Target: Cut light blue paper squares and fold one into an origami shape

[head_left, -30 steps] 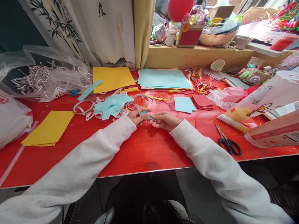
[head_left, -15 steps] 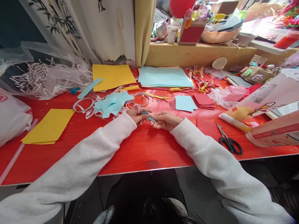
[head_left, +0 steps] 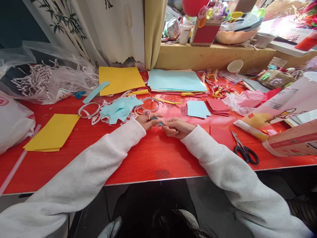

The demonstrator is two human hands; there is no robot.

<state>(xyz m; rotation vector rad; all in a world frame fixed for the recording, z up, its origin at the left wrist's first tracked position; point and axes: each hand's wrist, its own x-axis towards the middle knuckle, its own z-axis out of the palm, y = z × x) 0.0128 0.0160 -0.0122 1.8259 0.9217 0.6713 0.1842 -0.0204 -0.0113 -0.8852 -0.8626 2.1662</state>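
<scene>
Above the middle of the red table, my left hand (head_left: 147, 121) and my right hand (head_left: 178, 127) meet fingertip to fingertip. Both pinch a small piece of light blue paper (head_left: 160, 124), mostly hidden by the fingers. A pink ring-like band (head_left: 147, 113) sits on my left hand. Just beyond that hand lies a heap of light blue paper scraps (head_left: 120, 109), with a round clear ring (head_left: 151, 104) beside it. Light blue squares (head_left: 198, 109) and a stack of red squares (head_left: 218, 107) rest beyond my right hand.
Black-handled scissors (head_left: 245, 150) lie at the right, near a glue stick (head_left: 250, 130) and a large pink cup (head_left: 292, 138). Yellow sheets (head_left: 53, 132) are on the left. Large blue sheets (head_left: 175, 80) lie at the back, beside a yellow sheet (head_left: 120, 80).
The blue piece shows less between my fingers, and its lower corner is no longer seen. My fingers have shifted slightly around it. The whole view has moved a little.
</scene>
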